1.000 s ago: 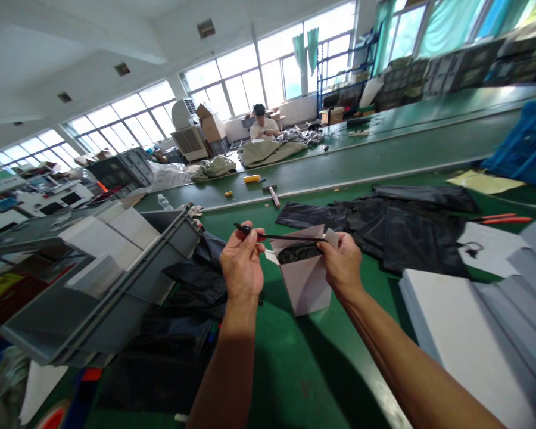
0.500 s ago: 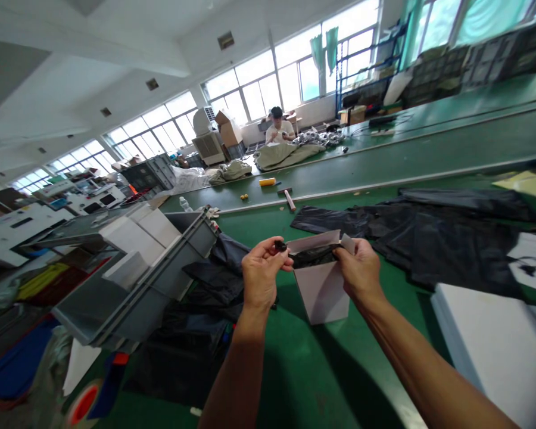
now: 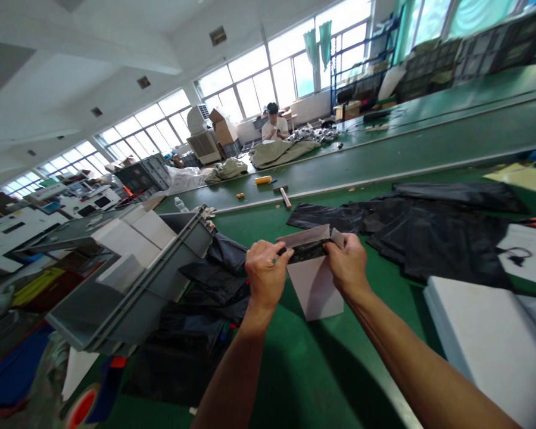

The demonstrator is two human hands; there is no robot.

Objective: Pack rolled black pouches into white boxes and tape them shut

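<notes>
An open white box (image 3: 316, 292) stands upright on the green tabletop in front of me, its top flaps raised. Crumpled black plastic (image 3: 307, 251) fills its mouth. My right hand (image 3: 349, 265) is closed on the box's right rim and side flap, with the thumb over the edge by the plastic. At the left rim, my left hand (image 3: 267, 274) pinches a small black piece (image 3: 282, 252); the fingers hide most of it, so its kind is unclear.
A grey crate (image 3: 161, 280) holding white boxes stands at left, beside black bags (image 3: 192, 339). More black bags (image 3: 446, 232) lie at right, behind a white stack (image 3: 486, 333). A tape roll (image 3: 83, 408) is at lower left. Across the table sits a person (image 3: 274, 125).
My left hand has turned over so its back shows, and its black piece has come down to the box's left rim. My right hand keeps its hold on the box.
</notes>
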